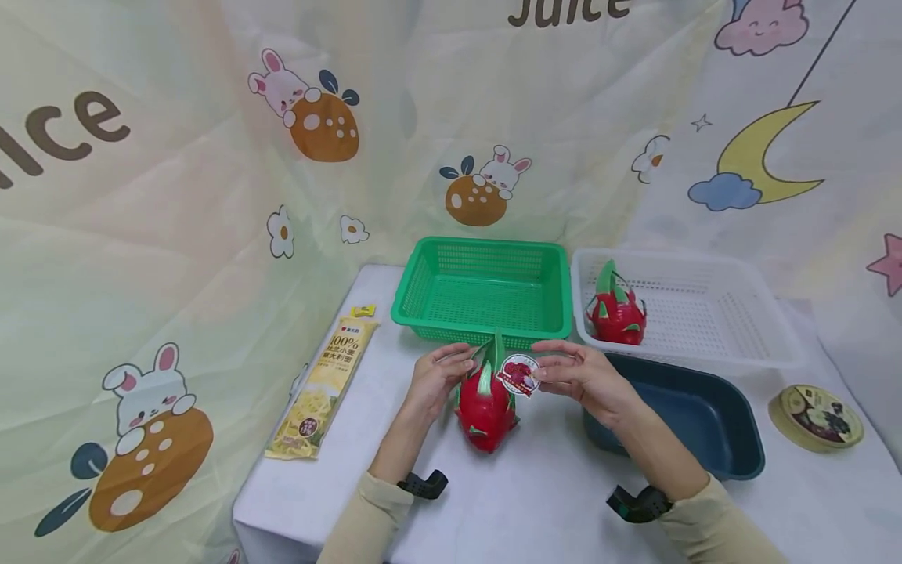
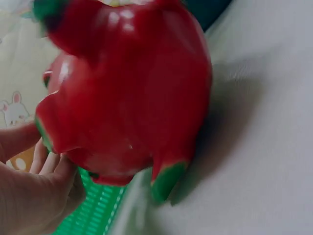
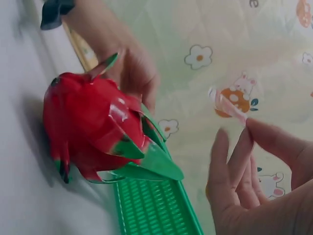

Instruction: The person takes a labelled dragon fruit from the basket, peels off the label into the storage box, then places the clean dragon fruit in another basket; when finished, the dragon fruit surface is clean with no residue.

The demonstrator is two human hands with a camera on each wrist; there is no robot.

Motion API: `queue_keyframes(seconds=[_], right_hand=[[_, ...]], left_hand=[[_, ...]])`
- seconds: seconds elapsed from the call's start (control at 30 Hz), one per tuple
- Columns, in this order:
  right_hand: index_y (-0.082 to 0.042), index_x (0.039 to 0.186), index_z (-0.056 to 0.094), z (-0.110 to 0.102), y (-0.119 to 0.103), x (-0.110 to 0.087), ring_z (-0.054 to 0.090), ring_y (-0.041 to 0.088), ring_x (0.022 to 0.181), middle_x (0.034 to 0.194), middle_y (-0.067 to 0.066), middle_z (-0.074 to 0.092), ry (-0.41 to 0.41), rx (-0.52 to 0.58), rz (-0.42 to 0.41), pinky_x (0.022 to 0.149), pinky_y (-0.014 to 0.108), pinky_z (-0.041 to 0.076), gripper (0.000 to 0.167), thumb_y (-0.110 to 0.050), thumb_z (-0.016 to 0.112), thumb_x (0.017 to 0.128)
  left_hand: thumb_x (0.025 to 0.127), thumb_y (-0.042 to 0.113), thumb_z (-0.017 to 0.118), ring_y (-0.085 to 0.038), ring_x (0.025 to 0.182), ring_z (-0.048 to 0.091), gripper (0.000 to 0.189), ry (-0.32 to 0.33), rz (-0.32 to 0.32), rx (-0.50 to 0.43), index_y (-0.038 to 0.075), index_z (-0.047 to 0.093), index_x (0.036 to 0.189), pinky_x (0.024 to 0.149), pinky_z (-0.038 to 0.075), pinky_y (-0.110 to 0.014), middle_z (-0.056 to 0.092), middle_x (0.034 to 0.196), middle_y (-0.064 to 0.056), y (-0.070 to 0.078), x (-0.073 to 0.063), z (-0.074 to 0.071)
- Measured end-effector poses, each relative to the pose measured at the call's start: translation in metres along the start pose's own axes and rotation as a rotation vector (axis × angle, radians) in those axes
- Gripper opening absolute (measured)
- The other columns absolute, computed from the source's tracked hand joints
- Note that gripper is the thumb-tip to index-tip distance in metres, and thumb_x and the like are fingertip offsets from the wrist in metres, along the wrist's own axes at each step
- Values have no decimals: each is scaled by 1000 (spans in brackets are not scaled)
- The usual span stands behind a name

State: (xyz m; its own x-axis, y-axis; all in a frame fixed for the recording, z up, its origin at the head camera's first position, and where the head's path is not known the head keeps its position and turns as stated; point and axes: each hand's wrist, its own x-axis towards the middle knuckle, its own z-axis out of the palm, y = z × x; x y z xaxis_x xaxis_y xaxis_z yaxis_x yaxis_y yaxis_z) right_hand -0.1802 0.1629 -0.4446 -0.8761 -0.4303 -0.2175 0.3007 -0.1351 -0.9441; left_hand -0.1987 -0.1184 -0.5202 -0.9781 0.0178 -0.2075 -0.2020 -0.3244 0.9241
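Note:
A red dragon fruit (image 1: pixel 486 411) with green-tipped scales is at the middle of the white table, its green leaves pointing toward the back. My left hand (image 1: pixel 438 384) holds it from the left near the leaves, thumb and fingers at a scale (image 2: pixel 45 129). Between the thumb and fingertips of my right hand (image 1: pixel 588 384) is pinched a round white-edged label (image 1: pixel 517 375) with a dragon fruit picture and red banner. That label overlaps the leaves in the head view; the right wrist view shows it nearly edge-on, apart from the fruit (image 3: pixel 93 125).
Behind the hands stands a green basket (image 1: pixel 398 309). A white basket (image 1: pixel 764 337) at back right holds another dragon fruit (image 1: pixel 618 317). A dark blue basin (image 1: pixel 705 415) and a round tin (image 1: pixel 816 417) are on the right. Left lie a pasta packet (image 1: pixel 324 388) and a small yellow packet (image 1: pixel 362 311).

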Motion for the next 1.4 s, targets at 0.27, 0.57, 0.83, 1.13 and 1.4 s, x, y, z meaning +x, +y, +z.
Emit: queue_keyframes(seconds=[0.27, 0.57, 0.83, 1.13, 1.4], right_hand=[[2, 148, 51, -16, -7, -3, 73, 19, 106, 114, 2, 76, 71, 13, 47, 94, 36, 60, 53, -11, 70, 100], [-9, 137, 65, -35, -16, -8, 73, 19, 106, 114, 2, 75, 59, -17, 32, 93, 38, 60, 38, -10, 70, 100], [-7, 142, 63, -59, -23, -22, 75, 19, 103, 114, -1, 76, 74, -47, 55, 92, 37, 60, 39, -14, 65, 104], [-10, 137, 67, -91, -32, -39, 76, 20, 102, 114, 0, 77, 81, -23, 67, 90, 36, 61, 32, -13, 63, 105], [-11, 135, 68, -118, -28, -54, 73, 15, 101, 114, -8, 74, 129, -145, 93, 89, 36, 62, 31, -18, 62, 106]], left_hand=[[91, -3, 76, -26, 122, 69, 44, -52, -4, 8, -4, 65, 133, 95, 58, -28, 72, 129, -18, 1, 0, 8], [90, -2, 77, -24, 122, 68, 47, -74, -21, -3, -5, 63, 135, 96, 58, -27, 71, 130, -18, 3, -1, 8], [90, -4, 76, -25, 124, 67, 45, -91, -40, -13, -4, 65, 133, 94, 58, -26, 70, 132, -17, 5, -1, 10], [89, -3, 77, -22, 122, 69, 52, -102, -56, -16, -8, 59, 138, 90, 58, -23, 70, 132, -17, 7, 0, 11], [90, -3, 77, -26, 124, 67, 48, -111, -55, -1, -6, 62, 135, 91, 59, -24, 70, 131, -18, 6, -1, 12]])
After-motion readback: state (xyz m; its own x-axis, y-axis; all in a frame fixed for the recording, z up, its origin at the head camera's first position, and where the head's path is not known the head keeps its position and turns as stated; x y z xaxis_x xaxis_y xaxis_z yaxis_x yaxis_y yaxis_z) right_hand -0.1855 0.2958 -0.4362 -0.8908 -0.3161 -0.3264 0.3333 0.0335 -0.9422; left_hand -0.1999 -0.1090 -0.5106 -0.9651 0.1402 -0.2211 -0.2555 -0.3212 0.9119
